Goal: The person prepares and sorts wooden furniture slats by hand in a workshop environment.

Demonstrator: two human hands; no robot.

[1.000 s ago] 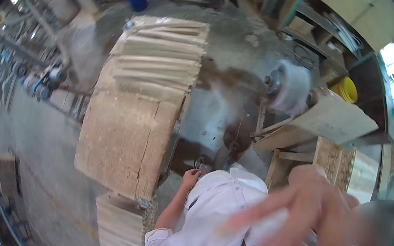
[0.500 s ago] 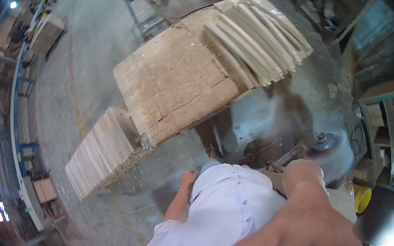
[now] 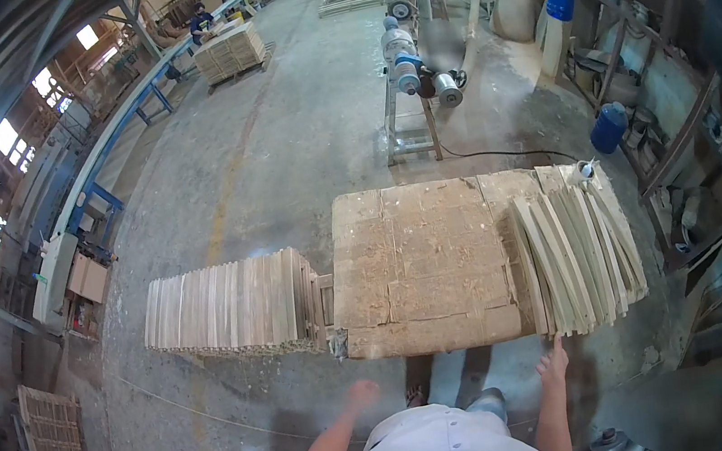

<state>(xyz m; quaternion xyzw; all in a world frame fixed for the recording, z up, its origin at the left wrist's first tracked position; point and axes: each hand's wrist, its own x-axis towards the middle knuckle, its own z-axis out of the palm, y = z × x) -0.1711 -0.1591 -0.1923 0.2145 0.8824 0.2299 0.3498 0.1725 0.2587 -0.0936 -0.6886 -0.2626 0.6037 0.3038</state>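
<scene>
My right hand is at the table's near edge, index finger stretched toward the ends of the wooden slats and the other fingers loosely bent, holding nothing. Those pale, slightly curved slats lie side by side on the right part of a cardboard-covered table. Blurred by motion, my left hand hangs empty in front of the table's left corner, its fingers curled in. Left of the table stands a stack of wooden slats, apart from that hand.
A sanding or grinding machine stands beyond the table, its cable on the floor. Shelving with a blue jug lines the right side. A small cup sits at the table's far right corner. Far left, a person stands by a wood stack.
My view has tilted up and turned, so the far workshop shows. My right hand has gone from close under the camera out to the slats; the left hand still hangs at my side.
</scene>
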